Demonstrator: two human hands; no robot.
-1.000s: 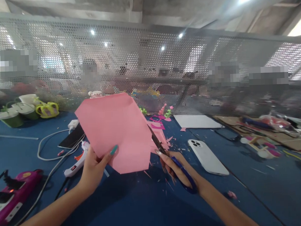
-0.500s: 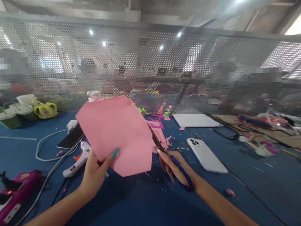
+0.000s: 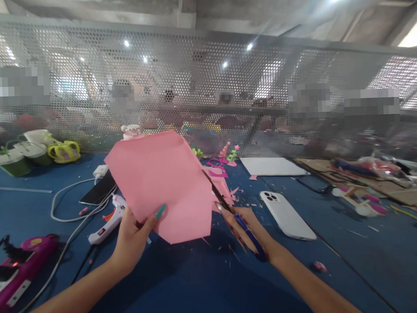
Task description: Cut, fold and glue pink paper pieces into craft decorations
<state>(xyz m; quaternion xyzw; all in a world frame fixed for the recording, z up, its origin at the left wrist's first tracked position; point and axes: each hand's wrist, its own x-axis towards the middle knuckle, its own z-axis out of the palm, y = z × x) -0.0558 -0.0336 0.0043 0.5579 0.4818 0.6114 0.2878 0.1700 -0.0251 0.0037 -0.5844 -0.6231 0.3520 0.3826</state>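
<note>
A pink sheet (image 3: 161, 185), flat with angled corners, is held up above the table. My left hand (image 3: 134, 232) pinches its lower left edge, thumb on the near face and fingers behind. In my right hand (image 3: 247, 228) is a pair of scissors (image 3: 249, 235) with dark blades and blue handles. The blades lie along the sheet's right edge and point up and away; part of them is hidden behind the paper. Pink paper scraps (image 3: 221, 185) lie on the table just behind the blades.
A white phone (image 3: 287, 215) lies right of my right hand. Left of the sheet are a glue gun (image 3: 110, 221), a dark phone (image 3: 98, 190), white cable and a purple power strip (image 3: 26, 268). A perforated metal screen (image 3: 206, 92) stands behind the blue table (image 3: 185, 285).
The scissors' handles have drawn closer together, and the blades look narrower along the sheet's right edge. My left hand and the sheet stay almost still.
</note>
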